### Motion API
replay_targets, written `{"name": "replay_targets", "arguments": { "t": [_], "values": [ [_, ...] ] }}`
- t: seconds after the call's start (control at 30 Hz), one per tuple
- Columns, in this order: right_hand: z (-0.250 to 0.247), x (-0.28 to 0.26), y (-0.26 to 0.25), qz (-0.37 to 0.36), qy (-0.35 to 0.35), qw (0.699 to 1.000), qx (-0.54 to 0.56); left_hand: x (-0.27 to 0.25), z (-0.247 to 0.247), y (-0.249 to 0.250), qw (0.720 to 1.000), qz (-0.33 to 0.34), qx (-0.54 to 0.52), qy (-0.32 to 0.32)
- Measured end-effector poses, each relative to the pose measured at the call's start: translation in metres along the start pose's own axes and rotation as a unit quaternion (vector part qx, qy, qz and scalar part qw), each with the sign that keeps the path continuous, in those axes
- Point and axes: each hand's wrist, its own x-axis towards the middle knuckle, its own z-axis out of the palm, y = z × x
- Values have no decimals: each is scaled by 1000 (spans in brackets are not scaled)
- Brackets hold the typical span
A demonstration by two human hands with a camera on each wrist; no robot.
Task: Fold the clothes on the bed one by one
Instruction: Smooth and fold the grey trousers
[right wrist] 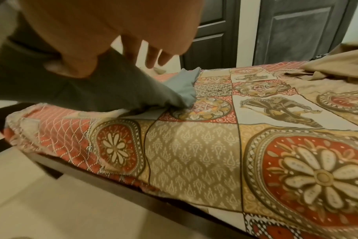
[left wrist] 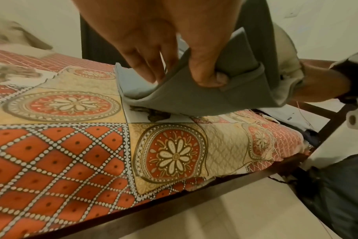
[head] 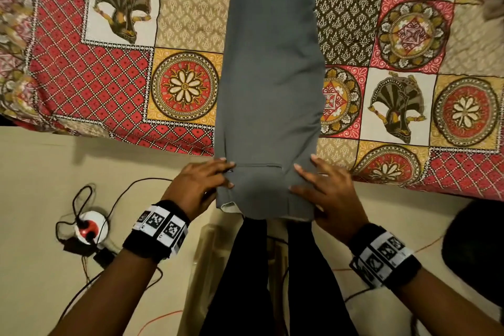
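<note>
Grey trousers (head: 270, 76) lie lengthwise down the middle of the patterned bed, with the waist end at the near edge. My left hand (head: 226, 174) grips the left side of the waist, and in the left wrist view the thumb and fingers (left wrist: 204, 77) pinch the grey cloth (left wrist: 174, 100). My right hand (head: 302, 174) holds the right side. Its fingers lie spread on top, and its thumb (right wrist: 76, 66) presses the cloth (right wrist: 112, 90) from the other side. The waist end is raised off the bedspread.
The red, yellow and beige bedspread (head: 109, 76) covers the bed. Crumpled beige clothes (right wrist: 337, 64) lie at the far right corner. On the floor are cables, a round white and red device (head: 90, 226) and a dark bag (head: 474, 251). Dark doors (right wrist: 296, 32) stand beyond the bed.
</note>
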Motion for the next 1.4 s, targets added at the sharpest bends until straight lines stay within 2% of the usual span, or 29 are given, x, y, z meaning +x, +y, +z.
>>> {"name": "replay_targets", "arguments": {
  "t": [0.07, 0.13, 0.27, 0.4, 0.47, 0.53, 0.6, 0.7, 0.8, 0.87, 0.93, 0.97, 1.03, 1.1, 1.17, 1.23, 1.3, 1.4],
  "values": [
    [9, -19, 0, -30, -34, 998, 39, -9, 4, 5, 1000, -3, -12, -21],
    [10, -31, 0, -18, -37, 995, 89, -17, 9, 15, 999, -17, -4, -34],
    [1, -38, -3, 58, -26, 979, 192, -28, 22, 16, 997, -63, 5, -35],
    [-2, -14, 10, 135, -9, 969, 207, -1, 12, 10, 995, -90, -25, -22],
    [-8, 13, 18, 159, 45, 961, 223, 21, 3, -2, 994, -109, 7, 6],
    [-18, 47, 29, 208, 69, 939, 266, 50, -12, -16, 986, -163, -8, 22],
    [-26, 84, 46, 249, 92, 916, 301, 84, -27, -27, 981, -184, -38, 53],
    [-43, 149, 76, 250, 157, 898, 325, 151, -55, -38, 966, -220, -78, 114],
    [-59, 217, 110, 277, 153, 894, 317, 210, -70, -57, 937, -272, -133, 171],
    [-65, 252, 137, 313, 139, 886, 311, 240, -72, -69, 913, -318, -191, 171],
    [-71, 267, 152, 324, 123, 903, 252, 254, -72, -74, 896, -331, -253, 153],
    [-73, 266, 154, 306, 119, 923, 200, 253, -71, -75, 903, -321, -245, 145],
    [-76, 254, 144, 238, 117, 959, 104, 241, -68, -74, 936, -295, -125, 146],
    [-70, 232, 124, 145, 125, 981, 40, 221, -56, -64, 953, -260, 6, 154],
    [-50, 211, 94, 89, 120, 988, 22, 201, -33, -47, 961, -221, 70, 152],
    [-18, 199, 66, 56, 97, 993, 29, 191, -1, -30, 971, -180, 85, 130],
    [17, 194, 49, 38, 65, 997, 15, 189, 31, -25, 976, -170, 97, 100],
    [52, 187, 57, 103, 18, 994, 7, 193, 56, -35, 964, -223, 123, 74]
  ]
}}
